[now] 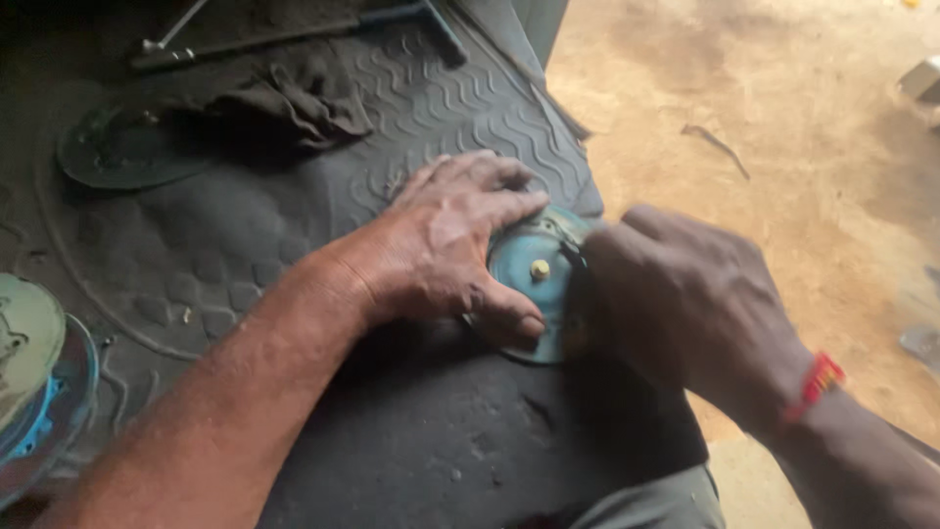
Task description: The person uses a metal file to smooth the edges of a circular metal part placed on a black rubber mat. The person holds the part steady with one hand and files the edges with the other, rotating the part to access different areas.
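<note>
Left hand [446,245] is spread flat on disc [537,279] | right hand [685,304] is curled at its edge | disc: round, bluish, brass-centred

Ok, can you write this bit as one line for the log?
left hand: pressing round blue-green metal disc | right hand: gripping disc edge | under: black rubber mat | brass centre stud: uncovered

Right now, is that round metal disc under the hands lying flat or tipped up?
Lying flat. The disc rests face up on the rubber mat, its centre bolt pointing upward, with the left hand pressed on it.
</note>
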